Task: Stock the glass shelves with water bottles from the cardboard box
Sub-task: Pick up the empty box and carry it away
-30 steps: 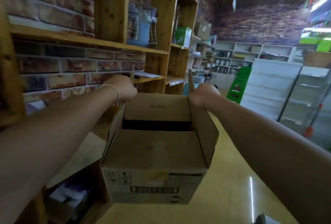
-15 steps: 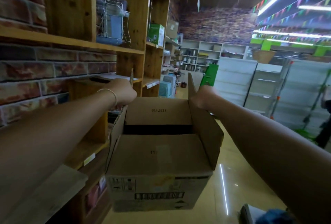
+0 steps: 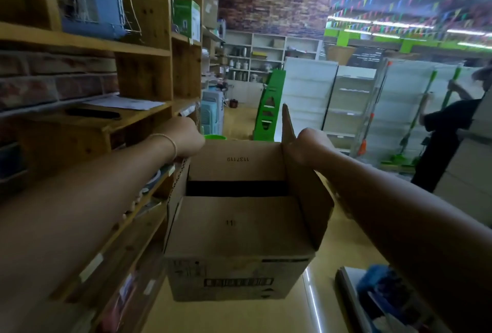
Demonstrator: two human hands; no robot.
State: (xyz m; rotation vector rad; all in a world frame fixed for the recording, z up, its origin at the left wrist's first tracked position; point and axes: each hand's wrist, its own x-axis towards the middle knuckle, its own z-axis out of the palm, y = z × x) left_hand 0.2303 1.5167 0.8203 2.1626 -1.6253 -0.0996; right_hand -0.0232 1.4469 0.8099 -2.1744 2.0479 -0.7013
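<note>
So both hands' grip holds cardboard box [image 3: 239, 228]: left hand [image 3: 186, 137] & right hand [image 3: 306, 146] at far corners.

one cardboard box [image 3: 239, 226], two hands [image 3: 186, 135]

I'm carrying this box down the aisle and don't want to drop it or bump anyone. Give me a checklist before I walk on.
1. Left hand holds the cardboard box at its far corner: ok.
2. Right hand has a grip on the far right corner: ok.
3. Box level: ok.
4. Bottles inside: cannot tell, flaps hide them.
5. Aisle floor ahead free: ok.
6. Person at right stands clear: ok.
</note>
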